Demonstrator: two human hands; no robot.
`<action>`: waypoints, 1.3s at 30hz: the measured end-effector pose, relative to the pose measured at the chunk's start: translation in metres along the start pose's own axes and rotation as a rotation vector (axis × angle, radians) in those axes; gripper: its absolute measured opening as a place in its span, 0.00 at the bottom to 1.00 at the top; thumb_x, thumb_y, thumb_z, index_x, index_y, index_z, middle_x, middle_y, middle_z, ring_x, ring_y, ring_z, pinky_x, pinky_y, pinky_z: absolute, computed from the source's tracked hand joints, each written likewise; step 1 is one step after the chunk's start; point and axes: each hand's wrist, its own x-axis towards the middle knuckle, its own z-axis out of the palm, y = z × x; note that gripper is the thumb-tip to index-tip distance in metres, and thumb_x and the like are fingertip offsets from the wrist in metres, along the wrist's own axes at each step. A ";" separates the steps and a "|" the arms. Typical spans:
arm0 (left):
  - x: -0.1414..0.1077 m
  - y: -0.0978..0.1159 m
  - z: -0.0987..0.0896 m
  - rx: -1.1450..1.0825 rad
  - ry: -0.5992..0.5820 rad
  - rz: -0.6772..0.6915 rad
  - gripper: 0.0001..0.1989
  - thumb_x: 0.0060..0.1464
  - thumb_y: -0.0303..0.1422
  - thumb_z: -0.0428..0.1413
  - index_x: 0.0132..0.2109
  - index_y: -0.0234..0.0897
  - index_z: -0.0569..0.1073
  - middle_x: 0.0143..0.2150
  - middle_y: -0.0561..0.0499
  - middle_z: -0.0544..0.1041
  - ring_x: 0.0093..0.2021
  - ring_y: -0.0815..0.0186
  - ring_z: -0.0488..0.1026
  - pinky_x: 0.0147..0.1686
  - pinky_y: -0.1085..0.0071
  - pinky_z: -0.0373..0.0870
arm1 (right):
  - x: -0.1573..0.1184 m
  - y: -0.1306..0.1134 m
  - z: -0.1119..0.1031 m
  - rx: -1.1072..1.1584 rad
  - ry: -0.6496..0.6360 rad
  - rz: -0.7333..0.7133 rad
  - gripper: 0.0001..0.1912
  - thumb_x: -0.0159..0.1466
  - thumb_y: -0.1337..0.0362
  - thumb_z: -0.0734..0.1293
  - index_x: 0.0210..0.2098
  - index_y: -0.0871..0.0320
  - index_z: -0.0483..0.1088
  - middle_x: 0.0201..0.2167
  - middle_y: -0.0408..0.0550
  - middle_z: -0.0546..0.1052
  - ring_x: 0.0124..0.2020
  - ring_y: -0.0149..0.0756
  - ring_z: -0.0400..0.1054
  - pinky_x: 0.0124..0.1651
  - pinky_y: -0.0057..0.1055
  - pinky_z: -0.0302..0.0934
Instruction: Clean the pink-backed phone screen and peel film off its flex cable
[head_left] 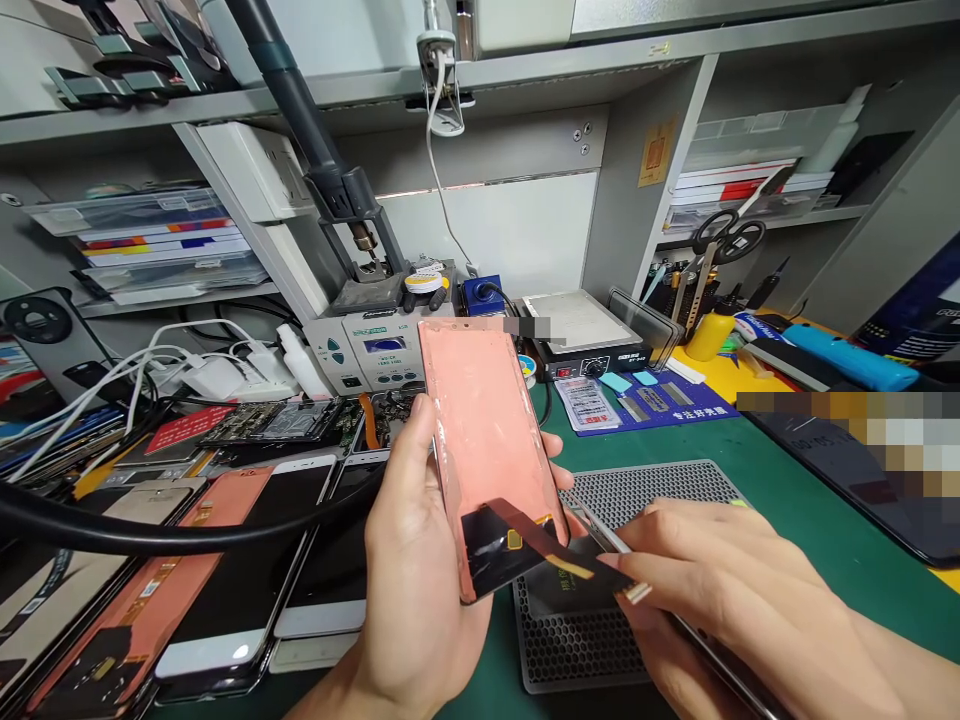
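My left hand (420,560) is closed around the edges of a phone screen (487,420), its pink, copper-coloured back facing me and tilted. A black patch covers the screen's lower end, where a brown ribbon cable (544,540) comes off and sticks out to the right. Beside it, my right hand (720,590) grips a slim metal tool (600,520) with its tip pointing at the screen's lower right edge. The cable's connector end (637,592) lies against my right fingertips; whether they pinch it I cannot tell. Under both hands is a grey perforated mat (547,650).
Phone screens (217,570) lie in a row at the left, crossed by a thick black hose (187,535). Behind stand a rework station (375,350) and a heating plate (592,340). At the right lie a dark phone (825,470) and a blue-handled tool (855,355).
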 end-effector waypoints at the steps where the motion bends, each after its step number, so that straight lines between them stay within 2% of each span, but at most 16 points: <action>1: 0.000 0.000 0.000 0.001 0.006 -0.003 0.32 0.62 0.52 0.43 0.44 0.25 0.77 0.35 0.34 0.80 0.33 0.51 0.77 0.32 0.58 0.75 | -0.001 0.001 0.000 0.020 -0.034 -0.021 0.07 0.63 0.75 0.61 0.36 0.58 0.67 0.19 0.40 0.67 0.18 0.31 0.61 0.20 0.30 0.55; 3: 0.000 0.001 0.000 -0.007 0.003 0.004 0.32 0.62 0.51 0.42 0.44 0.26 0.78 0.35 0.35 0.80 0.33 0.51 0.77 0.32 0.58 0.76 | -0.003 0.001 -0.002 0.047 -0.125 -0.033 0.09 0.61 0.77 0.62 0.39 0.60 0.67 0.21 0.42 0.68 0.20 0.33 0.63 0.21 0.32 0.56; 5: 0.001 0.001 0.000 -0.019 -0.004 0.015 0.30 0.63 0.50 0.42 0.45 0.27 0.78 0.36 0.36 0.80 0.34 0.51 0.77 0.32 0.58 0.76 | -0.006 0.002 -0.004 0.041 -0.163 -0.011 0.09 0.61 0.76 0.62 0.40 0.61 0.68 0.22 0.44 0.69 0.21 0.35 0.64 0.23 0.33 0.57; 15: 0.000 0.000 -0.001 -0.012 0.007 -0.003 0.32 0.61 0.52 0.43 0.43 0.27 0.78 0.34 0.37 0.80 0.33 0.52 0.77 0.30 0.59 0.76 | -0.011 0.002 -0.001 0.038 -0.213 0.021 0.10 0.61 0.77 0.61 0.40 0.59 0.66 0.23 0.44 0.69 0.23 0.36 0.63 0.24 0.34 0.55; 20: -0.001 0.001 0.001 0.006 0.060 -0.034 0.32 0.61 0.52 0.43 0.43 0.26 0.78 0.35 0.36 0.80 0.32 0.52 0.77 0.30 0.59 0.76 | -0.005 0.001 -0.002 0.056 -0.171 -0.004 0.10 0.61 0.76 0.62 0.40 0.58 0.65 0.23 0.43 0.69 0.21 0.34 0.62 0.22 0.34 0.54; 25: 0.000 0.000 0.000 0.019 0.048 -0.033 0.32 0.61 0.52 0.43 0.43 0.27 0.78 0.36 0.36 0.80 0.34 0.50 0.77 0.30 0.57 0.76 | -0.005 0.004 0.001 0.055 -0.157 -0.031 0.11 0.60 0.78 0.62 0.40 0.58 0.63 0.21 0.41 0.66 0.20 0.33 0.59 0.21 0.33 0.53; 29: 0.002 -0.001 -0.002 0.016 0.015 -0.010 0.32 0.60 0.53 0.44 0.44 0.27 0.78 0.36 0.36 0.80 0.34 0.50 0.77 0.32 0.57 0.77 | -0.009 0.005 0.002 0.088 -0.128 -0.021 0.14 0.60 0.78 0.62 0.44 0.60 0.63 0.22 0.43 0.69 0.20 0.34 0.62 0.22 0.34 0.54; 31: 0.002 -0.001 -0.002 0.022 -0.004 -0.003 0.33 0.60 0.53 0.44 0.44 0.27 0.78 0.36 0.35 0.80 0.34 0.50 0.77 0.32 0.57 0.76 | -0.012 0.005 0.003 0.093 -0.151 -0.009 0.13 0.61 0.77 0.62 0.43 0.59 0.64 0.22 0.43 0.70 0.20 0.35 0.63 0.22 0.34 0.54; 33: 0.002 -0.001 -0.001 0.028 0.004 -0.003 0.33 0.61 0.53 0.43 0.44 0.27 0.78 0.36 0.35 0.80 0.34 0.50 0.77 0.32 0.58 0.76 | -0.015 0.004 0.006 0.100 -0.140 -0.003 0.12 0.61 0.77 0.62 0.42 0.59 0.65 0.23 0.44 0.70 0.21 0.36 0.64 0.23 0.35 0.55; 36: 0.001 -0.001 0.001 0.028 0.040 -0.018 0.33 0.61 0.53 0.43 0.43 0.26 0.78 0.36 0.35 0.80 0.33 0.52 0.76 0.31 0.59 0.76 | -0.019 0.003 0.011 0.129 -0.049 0.054 0.12 0.62 0.77 0.62 0.44 0.59 0.65 0.24 0.46 0.71 0.23 0.38 0.66 0.25 0.37 0.56; 39: 0.001 -0.001 0.002 0.020 0.043 -0.026 0.33 0.60 0.54 0.44 0.43 0.26 0.78 0.36 0.35 0.80 0.33 0.52 0.76 0.31 0.59 0.76 | -0.020 0.003 0.012 0.151 -0.067 0.033 0.11 0.62 0.76 0.62 0.43 0.59 0.65 0.24 0.46 0.72 0.23 0.38 0.66 0.24 0.36 0.55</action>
